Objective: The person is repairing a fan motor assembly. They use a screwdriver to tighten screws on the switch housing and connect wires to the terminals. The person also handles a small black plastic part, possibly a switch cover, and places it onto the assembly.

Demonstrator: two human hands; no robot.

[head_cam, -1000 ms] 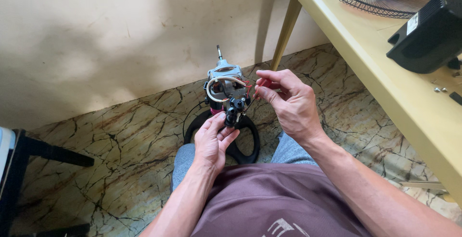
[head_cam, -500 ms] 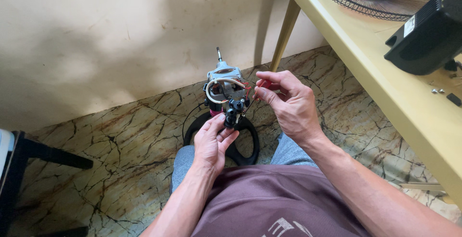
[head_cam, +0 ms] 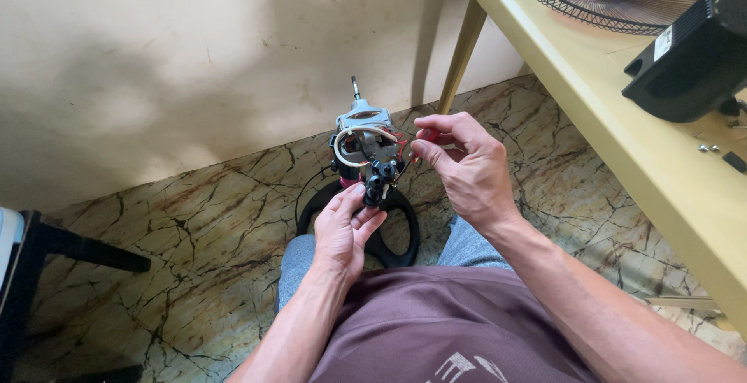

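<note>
Above the lap, left hand (head_cam: 345, 226) gripping fan motor (head_cam: 364, 143) — right hand (head_cam: 467, 166) pinching its red wire (head_cam: 404, 143), table edge (head_cam: 591, 122) near.

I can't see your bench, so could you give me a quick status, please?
Left hand grips fan motor from below. Right hand pinches its red wires. Nothing in the way.

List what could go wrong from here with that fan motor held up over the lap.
1. The left hand grips only the lower black part of the fan motor; it could tip or drop onto the round black base or marble floor.
2. The right hand pinches near thin red wires; a tug might tear one loose.
3. Small screws lie loose on the yellow table and could roll off.
</note>
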